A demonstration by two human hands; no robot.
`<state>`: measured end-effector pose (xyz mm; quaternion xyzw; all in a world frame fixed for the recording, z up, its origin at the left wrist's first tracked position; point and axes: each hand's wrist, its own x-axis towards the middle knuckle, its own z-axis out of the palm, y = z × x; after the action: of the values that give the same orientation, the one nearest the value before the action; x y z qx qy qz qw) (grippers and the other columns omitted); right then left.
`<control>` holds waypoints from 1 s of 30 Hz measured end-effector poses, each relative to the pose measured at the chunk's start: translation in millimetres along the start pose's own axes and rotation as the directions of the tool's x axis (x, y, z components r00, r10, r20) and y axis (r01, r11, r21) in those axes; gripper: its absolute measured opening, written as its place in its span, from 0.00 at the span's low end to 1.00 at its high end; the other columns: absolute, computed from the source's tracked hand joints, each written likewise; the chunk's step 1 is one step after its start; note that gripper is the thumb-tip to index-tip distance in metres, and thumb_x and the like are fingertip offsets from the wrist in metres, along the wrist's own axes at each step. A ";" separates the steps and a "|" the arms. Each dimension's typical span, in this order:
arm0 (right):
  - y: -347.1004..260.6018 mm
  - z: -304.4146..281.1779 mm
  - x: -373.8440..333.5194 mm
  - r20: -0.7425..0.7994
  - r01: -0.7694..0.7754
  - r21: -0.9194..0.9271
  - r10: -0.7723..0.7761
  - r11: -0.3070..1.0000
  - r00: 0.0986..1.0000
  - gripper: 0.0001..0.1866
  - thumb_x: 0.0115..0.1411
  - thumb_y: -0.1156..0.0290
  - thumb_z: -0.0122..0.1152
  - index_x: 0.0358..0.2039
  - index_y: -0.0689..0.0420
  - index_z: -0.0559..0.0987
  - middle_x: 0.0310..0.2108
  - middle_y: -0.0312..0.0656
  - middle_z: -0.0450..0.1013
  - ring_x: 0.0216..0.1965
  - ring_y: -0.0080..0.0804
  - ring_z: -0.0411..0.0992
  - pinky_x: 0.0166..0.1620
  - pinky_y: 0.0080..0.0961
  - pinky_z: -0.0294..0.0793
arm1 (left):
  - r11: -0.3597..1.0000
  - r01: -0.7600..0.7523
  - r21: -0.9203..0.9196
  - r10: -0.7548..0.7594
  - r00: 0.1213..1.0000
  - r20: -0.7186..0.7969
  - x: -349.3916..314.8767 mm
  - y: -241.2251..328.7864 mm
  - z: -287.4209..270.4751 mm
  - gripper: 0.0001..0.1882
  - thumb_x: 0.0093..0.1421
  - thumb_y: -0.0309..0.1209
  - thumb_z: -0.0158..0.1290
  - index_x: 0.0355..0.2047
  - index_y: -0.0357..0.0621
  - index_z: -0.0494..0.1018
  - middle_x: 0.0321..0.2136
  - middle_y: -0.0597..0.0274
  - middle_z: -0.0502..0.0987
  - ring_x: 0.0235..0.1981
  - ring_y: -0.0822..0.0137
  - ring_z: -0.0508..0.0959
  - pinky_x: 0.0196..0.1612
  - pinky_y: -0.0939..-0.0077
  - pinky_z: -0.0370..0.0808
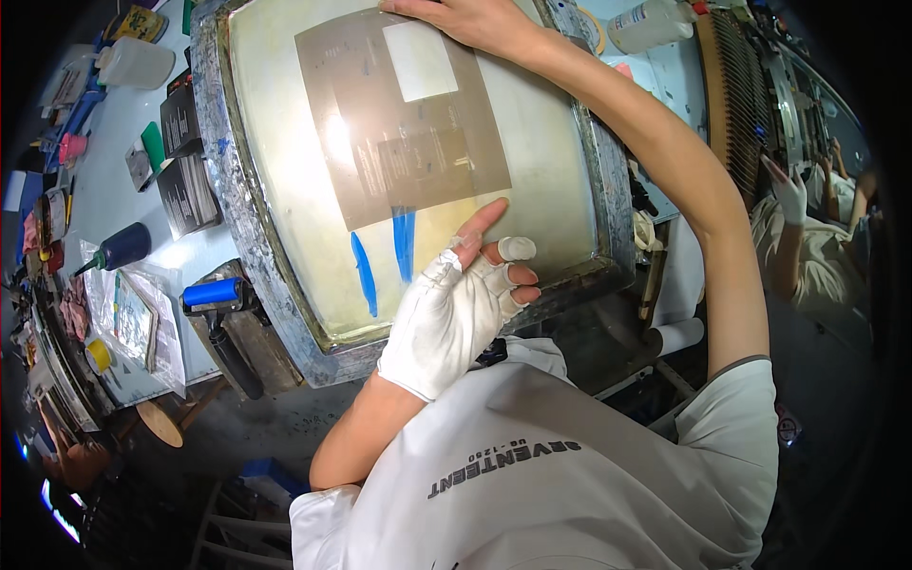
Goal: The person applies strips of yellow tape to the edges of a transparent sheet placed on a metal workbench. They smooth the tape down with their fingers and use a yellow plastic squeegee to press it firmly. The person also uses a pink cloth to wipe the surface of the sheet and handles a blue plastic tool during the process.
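Observation:
A brownish translucent film sheet [361, 104] with a pale rectangular window lies on the mesh of a wooden-framed printing screen [541, 152]. Two strips of blue tape [403, 242] are on the mesh by its near edge. My left hand [446, 309], in a white fingerless glove, hovers at the near part of the screen. Its index finger stretches toward the sheet's near right corner; the other fingers curl loosely around nothing. My bare right hand [484, 21] reaches to the sheet's far edge, a finger laid out flat there; its other fingertips are cut off by the picture's top.
Left of the screen lie a blue roller [215, 294] with a black handle, stacks of dark cards [188, 195], a dark bottle [123, 245] and a clear plastic bag [142, 318]. A translucent bottle [651, 26] is at the far right. Another person [807, 237] is at the right.

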<state>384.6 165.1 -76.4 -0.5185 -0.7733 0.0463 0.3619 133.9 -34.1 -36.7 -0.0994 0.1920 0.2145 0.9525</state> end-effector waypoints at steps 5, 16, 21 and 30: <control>-4.2 -0.2 1.6 -0.006 0.011 -0.015 -0.011 1.000 1.000 0.12 0.64 0.62 0.65 0.33 0.59 0.78 0.36 0.48 0.72 0.43 0.48 0.71 0.48 0.40 0.70 | 1.000 0.002 0.012 -0.002 1.000 -0.027 -1.0 0.4 2.3 0.37 0.71 0.38 0.52 0.74 0.39 0.51 0.46 0.49 0.77 0.44 0.55 0.78 0.52 0.57 0.78; -2.3 0.4 1.0 0.019 -0.015 0.045 0.014 0.999 1.000 0.11 0.60 0.65 0.66 0.34 0.59 0.78 0.36 0.48 0.72 0.44 0.49 0.70 0.50 0.42 0.70 | 1.000 -0.006 0.019 0.006 1.000 -0.002 -0.2 -0.5 -0.3 0.41 0.69 0.41 0.55 0.74 0.39 0.49 0.47 0.49 0.77 0.44 0.55 0.78 0.52 0.57 0.77; 2.5 1.8 2.8 0.054 -0.030 0.041 0.028 0.999 0.998 0.14 0.61 0.61 0.66 0.37 0.59 0.78 0.37 0.50 0.72 0.46 0.52 0.70 0.52 0.43 0.69 | 0.999 -0.006 0.032 0.006 1.000 -0.005 -0.6 -0.5 -1.4 0.42 0.69 0.42 0.56 0.74 0.39 0.49 0.48 0.49 0.77 0.45 0.54 0.78 0.53 0.57 0.76; -20.5 -21.4 -1.5 0.259 -0.039 -0.194 0.090 0.980 0.962 0.48 0.55 0.41 0.69 0.65 0.63 0.68 0.64 0.58 0.63 0.66 0.59 0.59 0.69 0.51 0.60 | 0.999 -0.006 0.036 0.006 1.000 0.008 -0.3 -0.6 -1.5 0.42 0.68 0.41 0.57 0.74 0.40 0.50 0.48 0.49 0.76 0.44 0.55 0.78 0.52 0.58 0.77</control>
<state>382.1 147.9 -52.4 -0.5642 -0.7986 0.0546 0.2024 133.4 -35.2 -37.9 -0.0810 0.1925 0.2142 0.9542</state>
